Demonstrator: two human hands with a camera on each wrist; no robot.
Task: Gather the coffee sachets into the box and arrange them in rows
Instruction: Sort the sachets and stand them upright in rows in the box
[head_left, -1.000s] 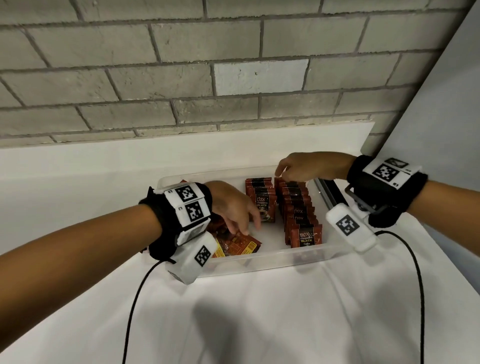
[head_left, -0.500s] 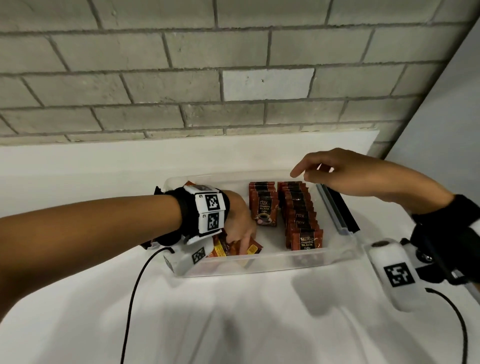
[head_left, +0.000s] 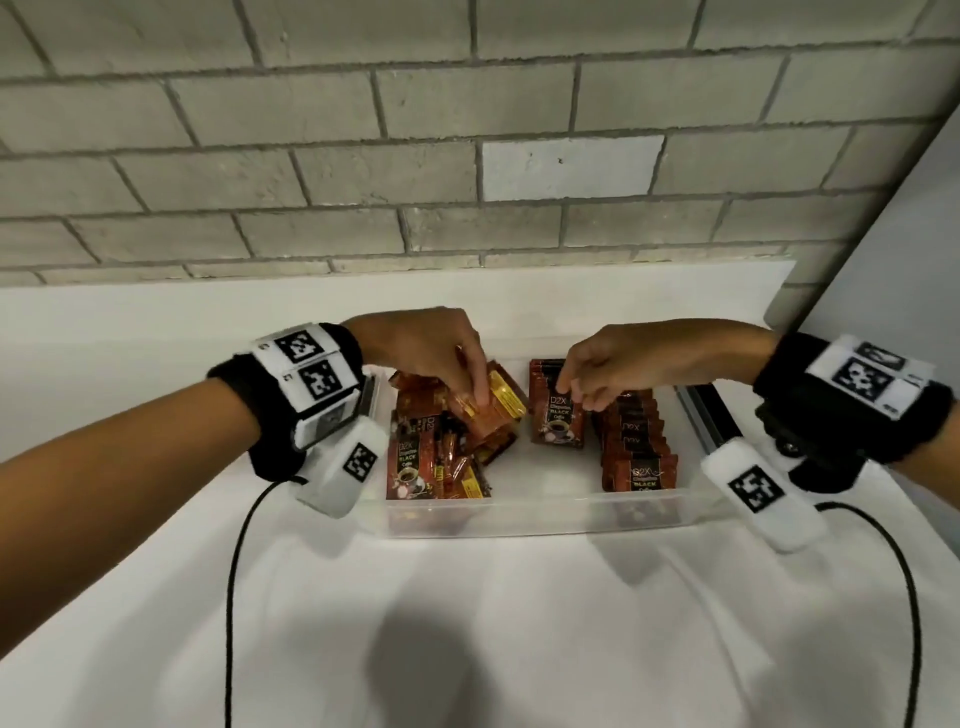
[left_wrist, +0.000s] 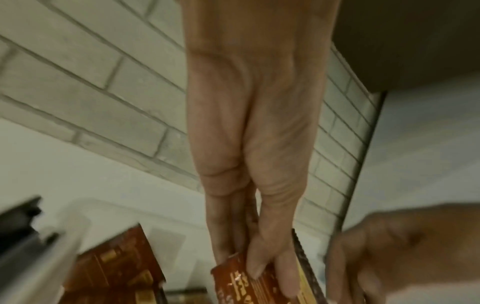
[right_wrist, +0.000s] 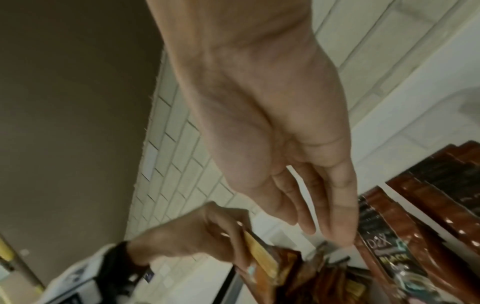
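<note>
A clear plastic box (head_left: 545, 512) sits on the white cloth and holds brown coffee sachets. A full row (head_left: 636, 447) stands along its right side and a shorter middle row (head_left: 556, 431) beside it. A loose pile (head_left: 428, 462) lies in the left part. My left hand (head_left: 480, 405) pinches one sachet (head_left: 498, 410) just above the pile, next to the middle row; the left wrist view shows the left hand (left_wrist: 259, 273) gripping this sachet (left_wrist: 241, 288). My right hand (head_left: 574, 397) touches the top of the middle row's front sachet (right_wrist: 389, 259) with straight fingertips (right_wrist: 342, 236).
A grey and black strip (head_left: 701, 415) lies along the box's right side. A grey brick wall (head_left: 467, 156) rises behind the white ledge. A pale panel (head_left: 909, 260) stands at the right. Camera cables (head_left: 234, 597) trail over the white cloth (head_left: 519, 623) in front.
My left hand has lifted a sachet out of the loose pile and carried it towards the middle row. My right hand has come down from above the box onto that row.
</note>
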